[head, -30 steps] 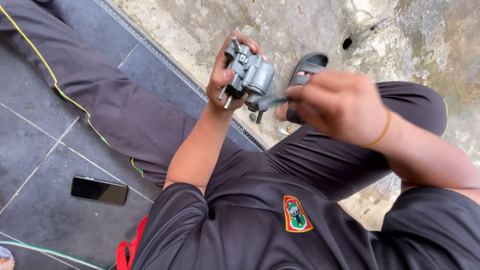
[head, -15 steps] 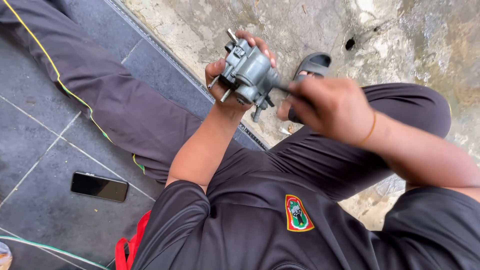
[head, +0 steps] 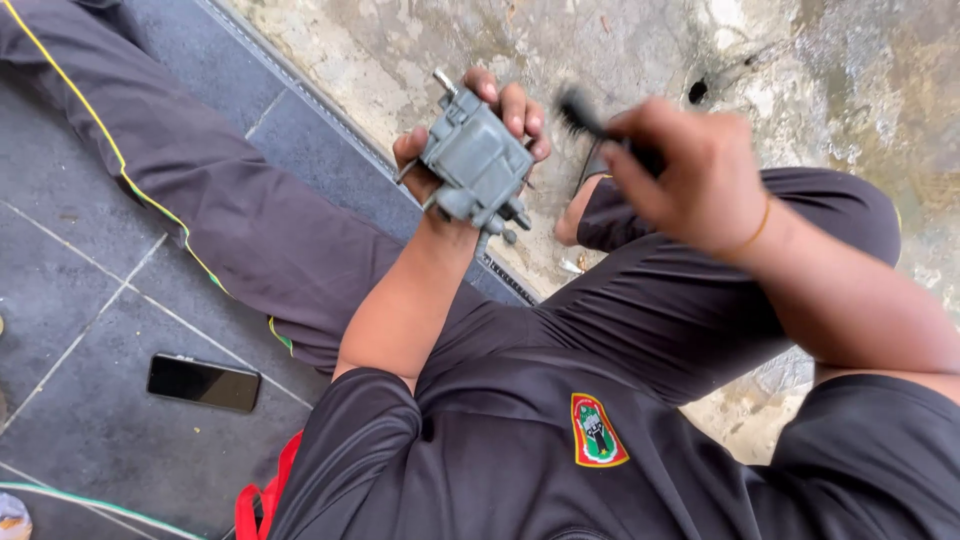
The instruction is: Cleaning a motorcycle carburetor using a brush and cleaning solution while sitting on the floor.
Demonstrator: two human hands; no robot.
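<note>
My left hand grips a grey cast-metal engine part with small pipes and screws sticking out, held up in front of me. My right hand is closed around a dark, thin tool, blurred by motion, lifted up and to the right of the part and no longer touching it. A thin yellow band circles my right wrist. I sit with both legs in black trousers spread out below the hands.
A black phone lies on the dark floor tiles at lower left. A metal strip separates the tiles from rough concrete ground. My foot in a dark sandal rests on the concrete. A red strap shows at the bottom.
My right hand pulled the tool out of the part and raised it up to the right. My left hand turned the part, showing a different face.
</note>
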